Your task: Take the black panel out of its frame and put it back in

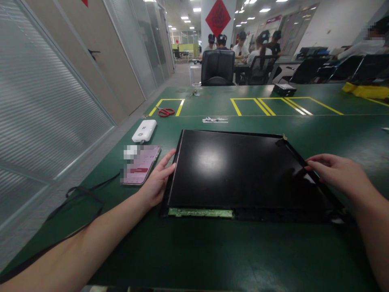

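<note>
A black LCD screen panel (225, 170) in a thin dark frame lies on the green table before me. A strip of green circuit board (200, 213) shows along its near edge, at the left. My left hand (159, 178) rests against the panel's left edge, its thumb and forefinger stretched out and apart. At the opposite side my right hand (334, 168) pinches the right edge of the frame between thumb and fingers. The right fingertips are partly hidden by the hand. A reflection of a ceiling light shows on the glossy screen.
Left of the panel lie a phone (142, 164), a white power bank (145, 130) and a black cable (88, 190). Farther back are red-handled scissors (166, 112), small white scraps (214, 120) and a black box (284, 89). People sit beyond an office chair (218, 67).
</note>
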A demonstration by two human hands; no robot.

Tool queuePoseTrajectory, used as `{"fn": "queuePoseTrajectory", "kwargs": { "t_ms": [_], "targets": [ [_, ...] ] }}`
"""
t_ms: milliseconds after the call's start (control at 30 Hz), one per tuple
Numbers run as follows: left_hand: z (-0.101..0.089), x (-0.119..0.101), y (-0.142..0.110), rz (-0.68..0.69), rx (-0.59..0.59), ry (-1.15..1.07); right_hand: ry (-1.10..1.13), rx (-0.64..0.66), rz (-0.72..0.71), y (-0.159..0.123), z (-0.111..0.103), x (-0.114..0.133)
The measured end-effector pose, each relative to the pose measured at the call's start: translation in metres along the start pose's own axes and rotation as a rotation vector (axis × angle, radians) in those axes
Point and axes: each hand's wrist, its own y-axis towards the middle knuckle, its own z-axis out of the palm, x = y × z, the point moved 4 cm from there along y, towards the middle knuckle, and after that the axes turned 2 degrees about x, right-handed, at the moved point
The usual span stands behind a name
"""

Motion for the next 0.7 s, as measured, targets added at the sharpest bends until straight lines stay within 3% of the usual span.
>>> {"fn": "queuePoseTrajectory", "kwargs": {
  "t_ms": [233,467,700],
  "targets": [
    [0.0021,0.0019,0.0015,-0.01,0.01,0.032,-0.023,-0.028,-0.041,0.0055,0.0006,-0.0038],
    [-0.001,0.0056,0.0066,-0.021,0.112,0.089,-0.015,-0.036,-0.038,0.0039,0.0007,-0.0032],
    [-0.0007,0.0065,0.0051,0.085,0.189,0.104,0.013,-0.036,-0.021,-0.0013,-0.0014,-0.0003]
  ]
}}
